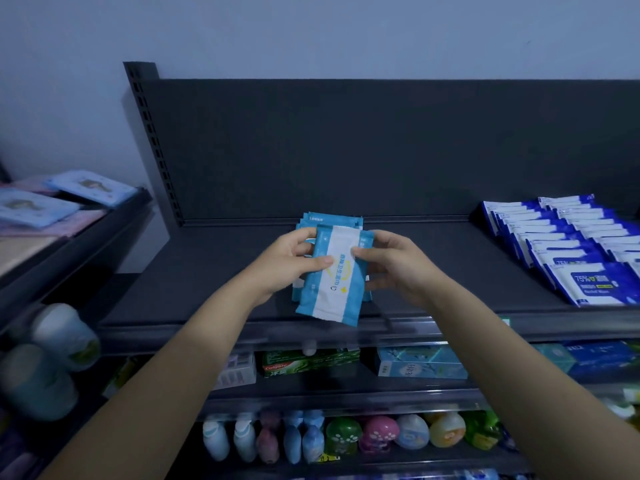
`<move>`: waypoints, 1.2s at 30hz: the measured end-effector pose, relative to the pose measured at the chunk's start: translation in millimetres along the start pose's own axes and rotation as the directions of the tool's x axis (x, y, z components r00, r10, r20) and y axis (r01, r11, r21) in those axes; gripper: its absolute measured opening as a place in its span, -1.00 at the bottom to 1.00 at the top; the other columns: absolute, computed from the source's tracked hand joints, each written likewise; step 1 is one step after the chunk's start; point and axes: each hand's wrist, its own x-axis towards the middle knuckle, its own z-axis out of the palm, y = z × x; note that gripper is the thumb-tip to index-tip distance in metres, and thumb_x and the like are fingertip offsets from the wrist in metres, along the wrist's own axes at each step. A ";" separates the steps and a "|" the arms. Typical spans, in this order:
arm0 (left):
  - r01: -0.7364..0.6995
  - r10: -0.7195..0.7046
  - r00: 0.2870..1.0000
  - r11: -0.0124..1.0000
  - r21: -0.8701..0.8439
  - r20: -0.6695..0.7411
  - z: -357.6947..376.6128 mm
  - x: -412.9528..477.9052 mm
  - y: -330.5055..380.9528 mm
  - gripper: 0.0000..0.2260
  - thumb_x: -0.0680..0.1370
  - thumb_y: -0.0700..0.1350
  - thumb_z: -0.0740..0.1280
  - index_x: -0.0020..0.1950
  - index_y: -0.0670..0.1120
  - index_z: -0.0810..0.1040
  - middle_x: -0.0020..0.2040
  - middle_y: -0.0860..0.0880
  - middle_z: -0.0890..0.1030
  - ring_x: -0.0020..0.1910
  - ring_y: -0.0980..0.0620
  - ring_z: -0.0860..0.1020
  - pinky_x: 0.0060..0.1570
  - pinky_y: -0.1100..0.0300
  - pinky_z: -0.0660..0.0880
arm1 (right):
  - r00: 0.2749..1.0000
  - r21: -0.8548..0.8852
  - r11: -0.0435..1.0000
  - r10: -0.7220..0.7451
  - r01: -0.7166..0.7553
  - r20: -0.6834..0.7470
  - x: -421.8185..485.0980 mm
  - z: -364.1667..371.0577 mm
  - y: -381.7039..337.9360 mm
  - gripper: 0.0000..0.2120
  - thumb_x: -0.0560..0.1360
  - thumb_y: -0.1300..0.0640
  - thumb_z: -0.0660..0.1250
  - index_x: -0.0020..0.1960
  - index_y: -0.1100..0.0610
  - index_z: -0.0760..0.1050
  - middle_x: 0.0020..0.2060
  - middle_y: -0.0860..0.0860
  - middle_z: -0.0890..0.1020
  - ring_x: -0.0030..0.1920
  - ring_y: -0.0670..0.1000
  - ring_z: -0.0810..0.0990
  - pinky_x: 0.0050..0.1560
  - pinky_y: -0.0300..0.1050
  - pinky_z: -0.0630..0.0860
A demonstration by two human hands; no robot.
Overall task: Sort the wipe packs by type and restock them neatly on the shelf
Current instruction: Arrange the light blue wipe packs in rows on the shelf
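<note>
Both hands hold a stack of light blue wipe packs with a white centre band, above the middle of the dark top shelf. My left hand grips the stack's left side, thumb across the front pack. My right hand grips the right side, thumb on the white band. More packs of the same kind show behind the front one. Two rows of dark blue and white wipe packs lie overlapping at the shelf's right end.
Lower shelves hold a green toothpaste box, a light blue box and rows of colourful bottles. At left, a separate rack carries flat pale blue packs; round bottles stand below it.
</note>
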 end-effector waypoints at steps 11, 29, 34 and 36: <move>-0.074 0.077 0.972 0.997 0.022 -0.222 -5.7 0.8 -9.7 -0.62 0.36 -0.29 0.52 0.00 -0.02 0.42 0.03 -0.05 0.60 -0.17 0.05 0.57 -0.13 0.20 0.54 | 0.992 -0.344 0.936 0.104 -0.074 0.071 6.2 -12.7 6.9 -0.81 0.45 0.30 0.43 0.06 0.28 0.56 -0.18 0.08 0.64 -0.25 -0.01 0.62 -0.30 -0.12 0.61; -0.041 0.100 0.995 0.447 0.893 -0.005 -13.1 6.6 -32.9 -0.36 0.40 0.20 0.44 0.43 0.11 0.35 0.50 0.04 0.19 0.45 0.02 0.13 0.41 0.03 0.09 | 0.994 -0.938 0.329 -0.045 0.111 0.102 27.1 -7.0 32.4 -0.23 0.34 -0.12 0.49 0.45 -0.02 0.25 0.39 -0.05 0.30 0.37 0.03 0.29 0.35 -0.02 0.31; -0.051 0.068 0.998 0.517 0.855 0.018 -12.8 4.9 -32.5 -0.35 0.43 0.19 0.41 0.47 0.12 0.29 0.51 0.06 0.19 0.46 0.03 0.13 0.41 0.05 0.07 | 0.994 -0.912 0.395 -0.026 0.110 0.108 26.1 -10.4 37.5 -0.25 0.35 -0.14 0.48 0.45 -0.02 0.28 0.42 -0.05 0.27 0.41 0.02 0.25 0.39 -0.01 0.29; -0.077 0.125 0.992 0.477 0.875 0.020 -9.7 2.5 -30.9 -0.36 0.47 0.25 0.33 0.49 0.10 0.25 0.52 0.07 0.19 0.47 0.05 0.13 0.42 0.06 0.06 | 0.992 -0.932 0.342 -0.072 0.123 0.104 21.9 -12.1 38.0 -0.28 0.42 -0.19 0.40 0.47 -0.02 0.23 0.45 -0.04 0.25 0.43 0.04 0.26 0.40 0.00 0.27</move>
